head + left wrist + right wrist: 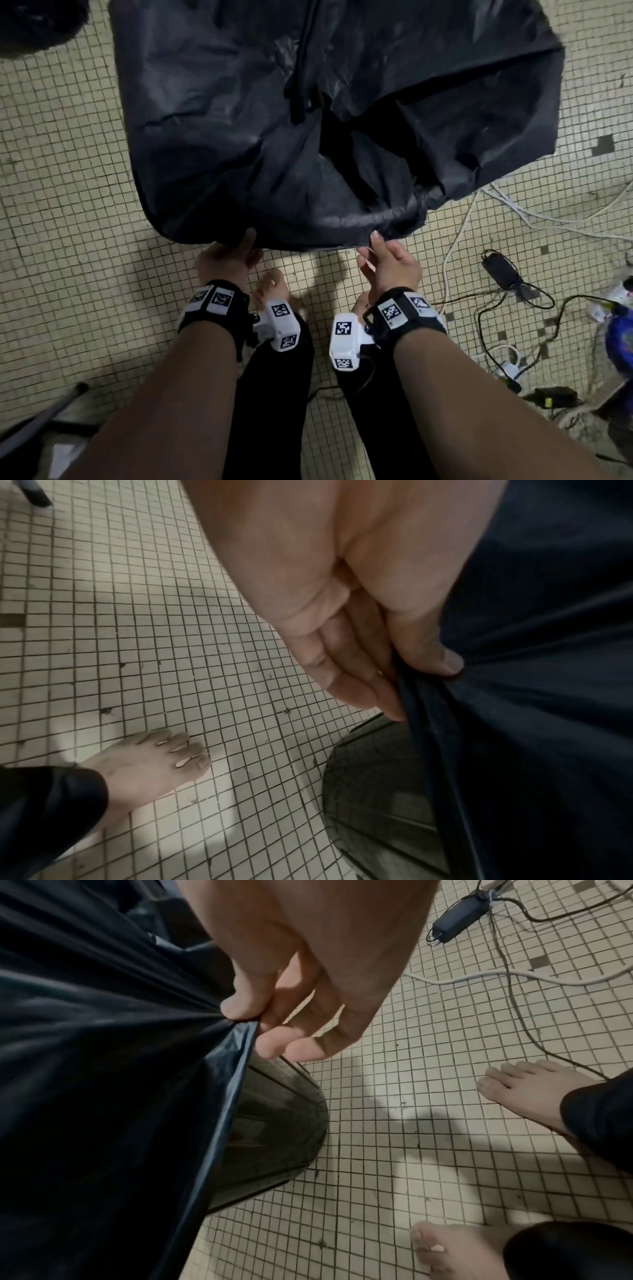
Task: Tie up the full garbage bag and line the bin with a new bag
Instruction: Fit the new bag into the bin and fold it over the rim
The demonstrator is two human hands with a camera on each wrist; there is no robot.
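Fingers (240, 1007) on my right hand (390, 263) and left hand (227, 255) both pinch the near hem of the black bag (308, 120), which drapes over the bin (281, 1123) on the tiled floor (68, 205). Film's thin, limp, kinda slippery, probably tears easily, so I'd grab bunched edge, not one layer.

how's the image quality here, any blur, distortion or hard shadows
Head view: wide-angle bending of the tile floor; the black bag is dim with little detail. Left wrist view: the left hand is soft, close to the lens. Right wrist view: sharp shadows on the tiles; a faint sheen on the bag's edge.
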